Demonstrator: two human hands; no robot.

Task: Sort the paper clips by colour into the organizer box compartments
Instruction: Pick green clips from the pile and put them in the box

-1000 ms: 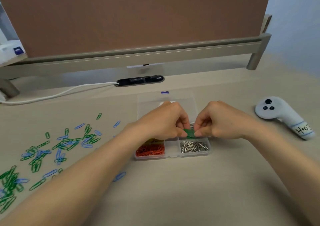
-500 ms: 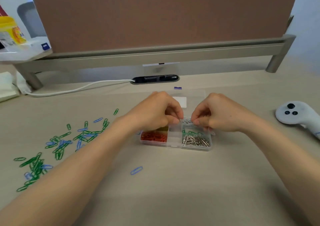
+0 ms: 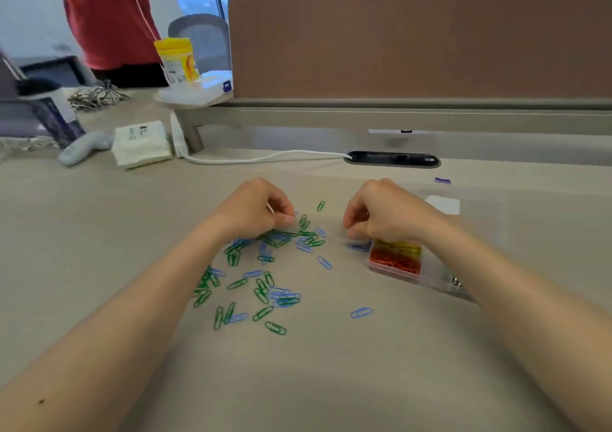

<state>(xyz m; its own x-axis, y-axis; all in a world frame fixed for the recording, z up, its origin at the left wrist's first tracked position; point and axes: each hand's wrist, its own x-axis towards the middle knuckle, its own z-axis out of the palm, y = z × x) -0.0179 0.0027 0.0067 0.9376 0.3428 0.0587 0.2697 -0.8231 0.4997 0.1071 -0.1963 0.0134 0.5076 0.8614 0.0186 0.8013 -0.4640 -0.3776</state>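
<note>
With curled fingers, pinching a clip or not I cannot tell, the left hand (image 3: 253, 211) and right hand (image 3: 385, 214) hang over the paper clips (image 3: 265, 266) at frame centre, seemingly picking; next, one colour should go into the organizer box (image 3: 435, 271) at centre right.

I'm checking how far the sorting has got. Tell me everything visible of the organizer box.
The organizer box is clear plastic and sits on the desk, right of the loose clips. Its near-left compartment holds red clips, the one behind it yellow clips; silver clips peek out at the right. Its clear lid lies open behind. The right forearm crosses above it and hides much of it.
</note>
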